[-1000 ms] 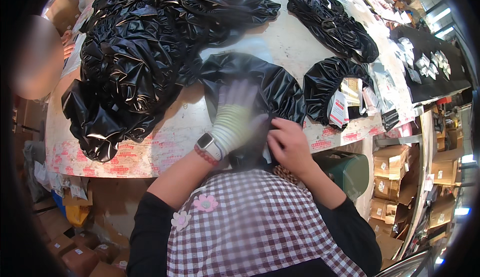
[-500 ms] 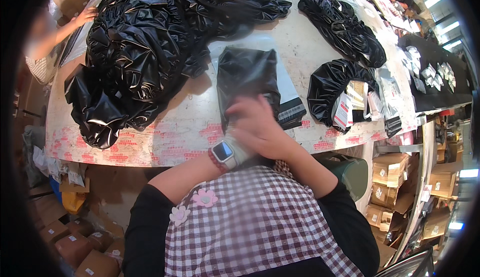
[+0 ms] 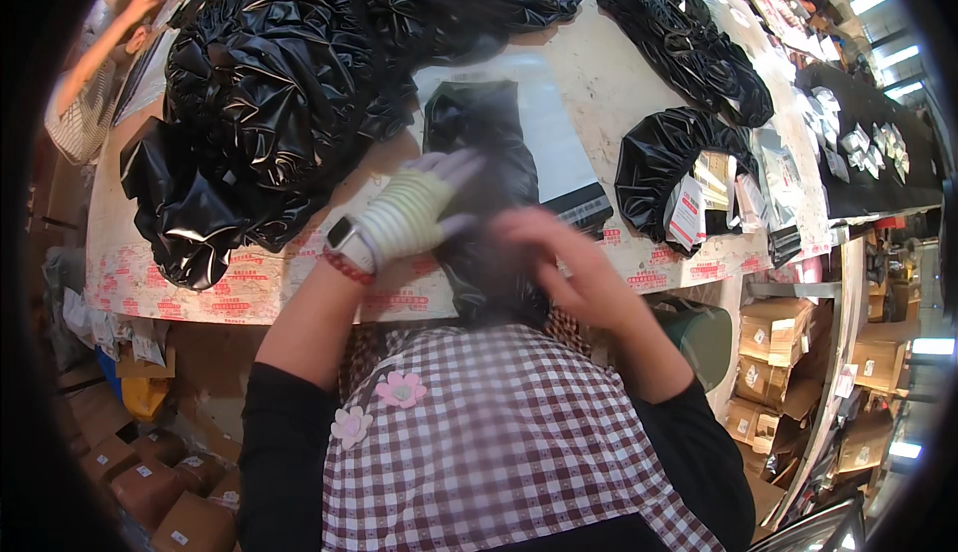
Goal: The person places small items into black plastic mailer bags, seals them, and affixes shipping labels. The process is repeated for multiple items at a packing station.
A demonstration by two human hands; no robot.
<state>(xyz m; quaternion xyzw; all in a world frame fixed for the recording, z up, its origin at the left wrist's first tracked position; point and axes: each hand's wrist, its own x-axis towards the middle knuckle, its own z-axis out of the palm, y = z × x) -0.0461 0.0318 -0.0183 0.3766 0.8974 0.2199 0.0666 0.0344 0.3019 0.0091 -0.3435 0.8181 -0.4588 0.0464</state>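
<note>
Folded black sheeting (image 3: pixel 475 118) is on the worktop (image 3: pixel 261 294) straight in front of me, a narrow strip running away from my apron (image 3: pixel 449 442). Step in hand, as I read it: flattening and squaring that fold.

To do it well: left hand (image 3: pixel 411 213) should pin the left edge with flat fingers, no pinching, so the layers don't creep. Right hand (image 3: pixel 555 258) brings the right edge in parallel, then presses from the middle outward to push trapped air out. The stuff looks slick, so I'd expect it to spring open if both hands lift together; keep one down. Watch the near end: it reaches the worktop edge by my apron and could drag the fold crooked.

Hand state: left is gloved, fingers stretched out, thumb apart, not clenched on anything. Right is bare and motion-blurred; can't tell if it has hold of the sheeting.

Position: strip sits between my hands. Left fingertips are at its left edge, right fingers at its right edge; contact on the right is too blurred to call. Far end extends past both hands, over the pale plastic bag (image 3: pixel 559 148), which sticks out to the right.
</note>
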